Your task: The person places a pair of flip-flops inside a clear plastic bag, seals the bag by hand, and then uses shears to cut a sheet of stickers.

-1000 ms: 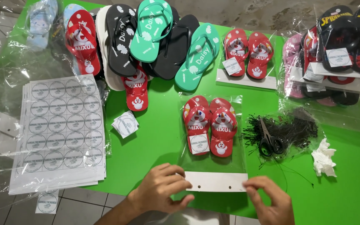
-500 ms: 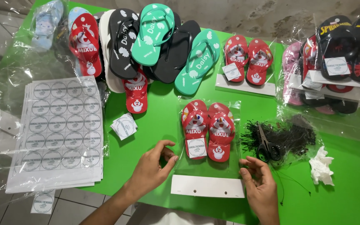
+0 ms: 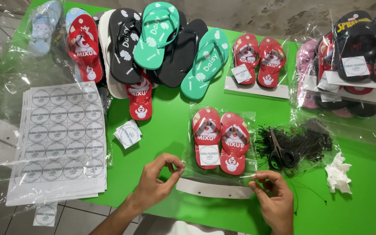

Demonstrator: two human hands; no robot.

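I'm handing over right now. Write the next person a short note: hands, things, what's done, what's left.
Left hand: pinching the lower left corner of the clear plastic bag.
Right hand: pinching its lower right corner.
The bag lies on the green table with the pair of small red flip-flops inside.
The white cardboard header strip lies along the bag's open bottom edge.
Done: pair bagged.
Left: the strip is not folded over the edge.

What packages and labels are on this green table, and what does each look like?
Clear bag: centre, between left hand and right hand, holding small red sandals.
White card: long strip at the bag's near edge.
Square tag: white, on the bagged sandals.
Sticker sheets: left, stacked, white with round labels.
Loose tags: small white pile beside the sheets.
Bagged pair: behind, red, on white card.
Dark bagged sandals: far right, white tags.
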